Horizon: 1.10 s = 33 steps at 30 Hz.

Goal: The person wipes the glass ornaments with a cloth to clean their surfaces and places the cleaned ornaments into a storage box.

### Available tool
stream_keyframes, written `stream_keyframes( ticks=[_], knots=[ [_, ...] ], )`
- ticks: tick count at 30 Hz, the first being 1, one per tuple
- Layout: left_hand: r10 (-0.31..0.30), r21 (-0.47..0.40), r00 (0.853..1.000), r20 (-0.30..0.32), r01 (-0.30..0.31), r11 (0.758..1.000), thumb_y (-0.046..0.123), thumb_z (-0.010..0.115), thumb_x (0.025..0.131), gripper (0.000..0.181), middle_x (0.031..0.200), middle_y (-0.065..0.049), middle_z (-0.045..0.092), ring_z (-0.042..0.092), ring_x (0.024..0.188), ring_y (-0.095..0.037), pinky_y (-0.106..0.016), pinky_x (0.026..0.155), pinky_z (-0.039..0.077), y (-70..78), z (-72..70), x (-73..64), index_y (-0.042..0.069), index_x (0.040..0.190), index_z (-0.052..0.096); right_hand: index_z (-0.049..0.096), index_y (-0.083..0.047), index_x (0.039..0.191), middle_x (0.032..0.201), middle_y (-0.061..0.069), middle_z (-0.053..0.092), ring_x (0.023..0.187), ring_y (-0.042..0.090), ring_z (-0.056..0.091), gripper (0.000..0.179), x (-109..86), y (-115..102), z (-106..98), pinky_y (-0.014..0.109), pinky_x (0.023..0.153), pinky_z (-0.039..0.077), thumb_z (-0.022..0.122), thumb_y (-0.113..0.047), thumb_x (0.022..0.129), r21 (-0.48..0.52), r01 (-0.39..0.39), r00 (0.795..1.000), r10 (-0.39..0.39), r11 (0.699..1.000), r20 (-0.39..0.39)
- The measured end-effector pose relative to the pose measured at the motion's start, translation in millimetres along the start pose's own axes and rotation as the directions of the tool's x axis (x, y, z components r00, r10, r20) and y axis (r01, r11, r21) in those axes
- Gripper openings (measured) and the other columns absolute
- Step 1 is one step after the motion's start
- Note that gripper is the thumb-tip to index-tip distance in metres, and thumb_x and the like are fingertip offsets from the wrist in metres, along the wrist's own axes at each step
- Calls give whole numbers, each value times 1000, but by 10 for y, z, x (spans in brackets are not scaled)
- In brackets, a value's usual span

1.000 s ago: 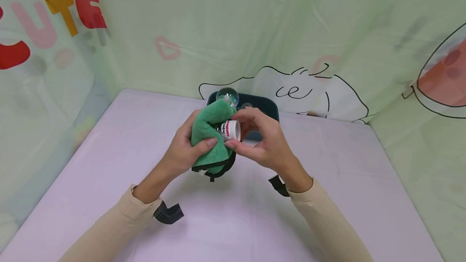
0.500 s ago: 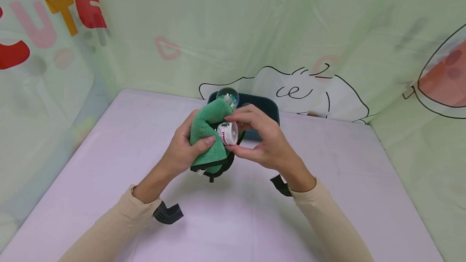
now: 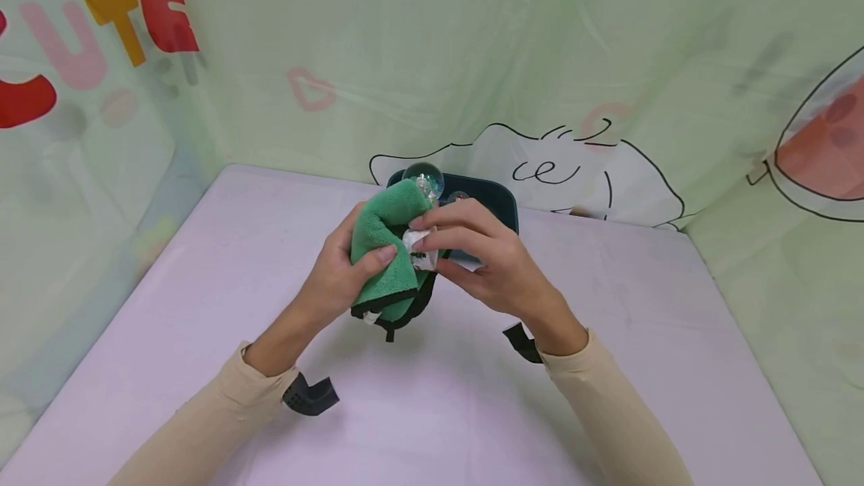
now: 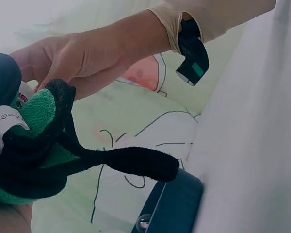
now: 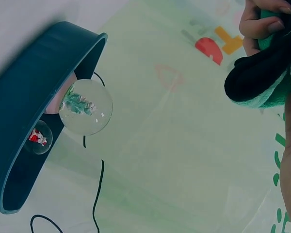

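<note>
A green towel point(image 3: 385, 220) with black edging is bunched in my left hand point(image 3: 336, 265), whose thumb presses it from the front. Wrapped in its fold is a snow globe, of which the white printed base point(image 3: 424, 260) shows; its glass ball is hidden by the cloth. The right hand point(image 3: 499, 257) pinches that base, fingers over the top and thumb at the near side. In the left wrist view the towel's black trim point(image 4: 140, 164) and a white label point(image 4: 7, 124) face the camera. Both hands are held above the table.
Behind the hands stands a dark teal bin point(image 3: 482, 190) on the pale table point(image 3: 432, 411). It holds a large snow globe point(image 5: 86, 107) rising above its rim and a smaller one point(image 5: 39, 138) with a red and white figure. Printed curtains enclose the back and sides.
The snow globe's base has turned within the towel, its red lettering passing out of sight. My right fingers have shifted across the base. The left hand has hardly moved.
</note>
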<state>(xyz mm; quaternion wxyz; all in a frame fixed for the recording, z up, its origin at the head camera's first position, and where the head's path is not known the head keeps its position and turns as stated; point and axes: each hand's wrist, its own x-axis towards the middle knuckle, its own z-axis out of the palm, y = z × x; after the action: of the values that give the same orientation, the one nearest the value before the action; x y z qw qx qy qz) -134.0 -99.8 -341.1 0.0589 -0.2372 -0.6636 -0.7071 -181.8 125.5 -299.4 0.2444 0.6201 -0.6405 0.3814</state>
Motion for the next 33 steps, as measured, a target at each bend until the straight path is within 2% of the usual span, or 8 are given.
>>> stream_keyframes(
  ticks=[5,12,15,19,25,33],
  knots=[
    [-10,-6,1000,-6,10,1000,19,58,96,55,123,-6,56,57,101,-20,-26,86,52,-3,0,-5,6,148,42,69,-1,112,119,17,64,113,29,60,21,-13,-13,2,32,97,45,70,-15,97,2,-28,1000,28,1000,-3],
    [31,-4,1000,8,-31,1000,23,62,97,52,122,-5,56,57,100,-17,-26,85,51,-4,15,1,1,141,43,69,-3,110,116,15,65,109,27,60,25,-17,-40,25,31,95,49,74,-3,86,22,-90,995,91,996,-33],
    [36,3,999,3,-36,999,26,63,97,53,123,-5,56,56,100,-17,-25,85,50,-1,18,-3,1,139,44,69,-2,111,115,14,66,108,25,62,28,-22,-46,37,32,96,49,76,-5,84,18,-122,991,122,992,-50],
    [38,12,999,4,-38,999,26,63,97,53,126,-4,55,54,103,-19,-26,87,49,1,23,0,1,139,44,69,-1,112,112,12,67,103,22,62,33,-36,-60,44,31,90,51,80,-8,81,22,-171,982,173,985,-73],
    [65,30,998,-2,-65,997,23,65,96,51,126,-3,55,54,104,-21,-27,88,49,0,22,2,1,138,45,68,-1,113,109,9,67,95,18,64,40,-66,-85,49,30,81,57,85,-10,78,73,-280,956,285,957,-75],
    [96,20,995,22,-96,995,27,67,98,53,130,-2,54,53,108,-21,-28,89,49,-13,24,-3,3,140,44,68,-2,111,97,2,72,81,13,70,37,-60,-90,48,30,75,60,83,-11,78,89,-401,905,410,912,-118]
  ],
)
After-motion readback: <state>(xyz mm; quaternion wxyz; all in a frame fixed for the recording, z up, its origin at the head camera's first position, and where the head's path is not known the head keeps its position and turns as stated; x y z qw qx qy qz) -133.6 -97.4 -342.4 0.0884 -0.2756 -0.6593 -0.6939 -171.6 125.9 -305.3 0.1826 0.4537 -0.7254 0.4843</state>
